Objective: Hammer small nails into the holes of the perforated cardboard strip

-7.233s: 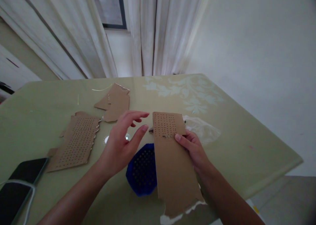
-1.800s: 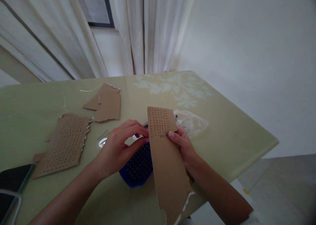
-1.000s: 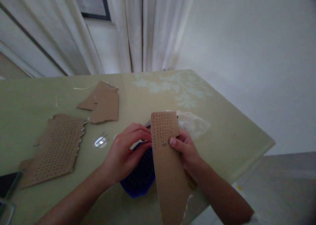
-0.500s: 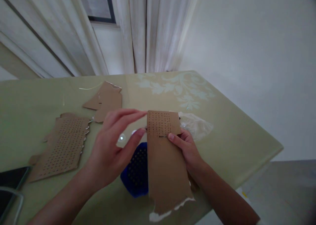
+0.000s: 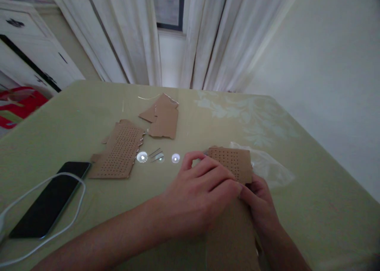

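Note:
A long brown cardboard strip (image 5: 230,235) with rows of small holes at its far end stands out in front of me, its near end cut off by the frame. My right hand (image 5: 261,203) grips its right edge, thumb on top and fingers behind. Across the strip's middle lies my left hand (image 5: 204,191), back up, fingers bent over the cardboard; its thumb is hidden. The index finger curls near the left edge of the holes. Whether the left fingers also pinch something small cannot be seen.
To the left lie a perforated cardboard sheet (image 5: 120,154), plain cardboard scraps (image 5: 164,118) and several thin needle-like pieces (image 5: 156,155) by bright round spots. A black phone (image 5: 50,203) sits under a white cable (image 5: 81,195). Clear plastic (image 5: 271,168) lies at right.
My left hand has moved from beside the strip's left edge onto its face, fingers now bent over it. The view has shifted left, and the blue holed basket no longer shows.

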A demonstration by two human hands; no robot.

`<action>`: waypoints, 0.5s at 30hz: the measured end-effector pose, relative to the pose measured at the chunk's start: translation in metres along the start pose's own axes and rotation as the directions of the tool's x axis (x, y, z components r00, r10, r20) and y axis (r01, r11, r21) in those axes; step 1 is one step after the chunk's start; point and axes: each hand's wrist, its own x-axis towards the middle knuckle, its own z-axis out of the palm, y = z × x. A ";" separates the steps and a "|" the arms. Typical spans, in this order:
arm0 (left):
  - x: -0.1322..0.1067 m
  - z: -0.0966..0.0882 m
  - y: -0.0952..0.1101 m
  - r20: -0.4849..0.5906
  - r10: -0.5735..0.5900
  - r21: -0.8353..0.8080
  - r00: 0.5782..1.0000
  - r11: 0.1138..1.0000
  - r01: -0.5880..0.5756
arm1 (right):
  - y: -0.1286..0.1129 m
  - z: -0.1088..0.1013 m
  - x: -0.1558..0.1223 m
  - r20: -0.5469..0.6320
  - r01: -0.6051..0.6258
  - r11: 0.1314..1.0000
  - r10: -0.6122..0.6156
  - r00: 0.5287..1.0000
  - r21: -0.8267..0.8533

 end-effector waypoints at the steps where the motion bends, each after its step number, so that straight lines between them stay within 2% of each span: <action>1: 0.000 -0.002 0.002 -0.014 -0.002 -0.043 1.000 0.999 0.001 | -0.001 0.000 -0.002 0.007 0.002 1.000 -0.002 1.000 0.004; 4: 0.002 -0.008 0.006 -0.025 -0.023 -0.119 0.999 0.993 0.020 | -0.006 0.002 -0.009 0.052 0.007 1.000 -0.008 0.999 0.014; 11: 0.007 -0.015 0.017 0.039 -0.020 -0.068 0.999 0.997 0.023 | -0.006 -0.002 -0.021 0.077 -0.014 1.000 0.012 0.997 0.021; 15: 0.007 -0.014 0.020 -0.012 -0.022 -0.064 1.000 0.998 0.021 | -0.002 -0.011 -0.025 0.114 -0.002 1.000 0.001 0.993 0.011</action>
